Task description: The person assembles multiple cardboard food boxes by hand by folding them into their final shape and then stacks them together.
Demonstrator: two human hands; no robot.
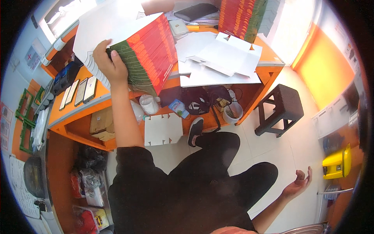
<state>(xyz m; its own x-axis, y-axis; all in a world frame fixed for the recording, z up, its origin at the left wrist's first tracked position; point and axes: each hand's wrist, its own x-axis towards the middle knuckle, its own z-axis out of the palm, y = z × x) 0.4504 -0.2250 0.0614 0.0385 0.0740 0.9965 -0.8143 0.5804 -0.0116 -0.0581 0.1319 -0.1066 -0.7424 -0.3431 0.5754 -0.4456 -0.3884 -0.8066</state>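
A thick stack of flat printed cartons, red and green on its near sides and white on top, stands at the left of the orange desk. My left hand is closed against its green near-left corner, fingers bent over the edge. A small dark patch shows between thumb and forefinger; I cannot make out what it is. Off to the lower right, my right hand hangs away from the desk, empty, its fingers apart and loosely bent. White carton sheets lie overlapping to the right of the stack.
Several phones lie on the desk at left. Another red and green carton stack stands at the back. A black stool is at right. Under the desk are a white cup, a bowl and a white sheet.
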